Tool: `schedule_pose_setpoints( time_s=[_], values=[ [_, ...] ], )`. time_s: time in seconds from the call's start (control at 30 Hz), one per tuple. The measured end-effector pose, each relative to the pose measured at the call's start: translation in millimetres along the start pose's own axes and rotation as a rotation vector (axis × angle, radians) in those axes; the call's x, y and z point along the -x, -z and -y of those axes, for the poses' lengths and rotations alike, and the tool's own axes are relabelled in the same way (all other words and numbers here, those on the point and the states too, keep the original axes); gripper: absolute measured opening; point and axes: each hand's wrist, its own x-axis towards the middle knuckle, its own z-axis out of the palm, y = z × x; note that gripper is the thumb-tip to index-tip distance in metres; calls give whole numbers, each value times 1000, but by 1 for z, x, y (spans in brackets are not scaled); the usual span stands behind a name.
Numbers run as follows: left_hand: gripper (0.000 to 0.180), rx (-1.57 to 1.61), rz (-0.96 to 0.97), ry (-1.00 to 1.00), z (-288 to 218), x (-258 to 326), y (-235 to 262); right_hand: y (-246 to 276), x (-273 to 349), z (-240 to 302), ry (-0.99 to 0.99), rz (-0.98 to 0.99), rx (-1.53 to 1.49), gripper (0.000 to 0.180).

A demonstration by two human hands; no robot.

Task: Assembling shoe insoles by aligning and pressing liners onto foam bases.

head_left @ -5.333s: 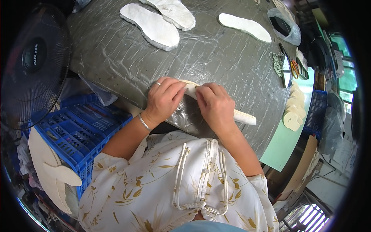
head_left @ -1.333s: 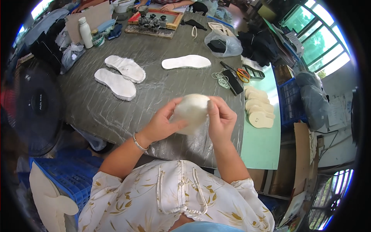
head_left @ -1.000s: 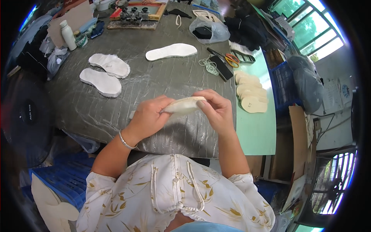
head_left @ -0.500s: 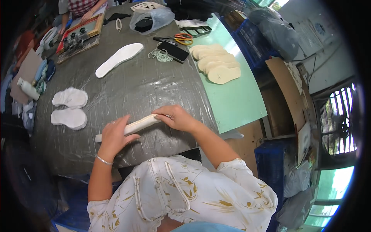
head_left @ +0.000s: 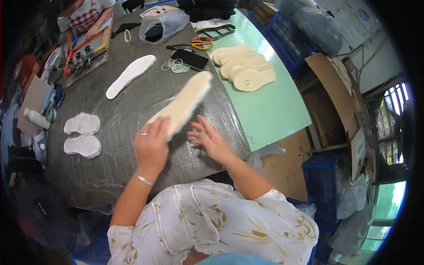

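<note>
A cream insole (head_left: 184, 99) with a fluffy white edge is tilted above the grey table, its flat cream face toward me. My left hand (head_left: 152, 143) grips its near end, fingers over the top face. Just right of it, apart from the insole, my right hand (head_left: 210, 139) has its fingers spread and holds nothing. A white insole (head_left: 131, 76) lies farther off on the table. Two shorter fluffy white insoles (head_left: 82, 145) lie at the left, one nearer me than the other. Several cream insoles (head_left: 254, 80) overlap in a row on the green board at the right.
Beyond my hands lie a black phone (head_left: 190, 59), pale elastic cords (head_left: 176, 66), orange-handled scissors (head_left: 202, 43) and a clear plastic bag (head_left: 163, 26). A co-worker (head_left: 90, 20) works at a wooden frame (head_left: 104, 40) at the far left. The green board (head_left: 269, 119) borders the table (head_left: 110, 172).
The insole, earlier bent lengthwise and held between both hands, is now spread flat and raised in my left hand. My right hand has let go of it and opened.
</note>
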Motion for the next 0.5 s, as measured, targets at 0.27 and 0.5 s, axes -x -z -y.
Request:
schedule_pose_setpoints(
  time_s=[0.27, 0.5],
  values=[
    [60, 366, 236, -203, -55, 3, -43, 87, -24, 11, 108, -453, -293, 33],
    [53, 329, 156, 253, 18, 71, -36, 259, -101, 7, 89, -549, -8, 47]
  ],
)
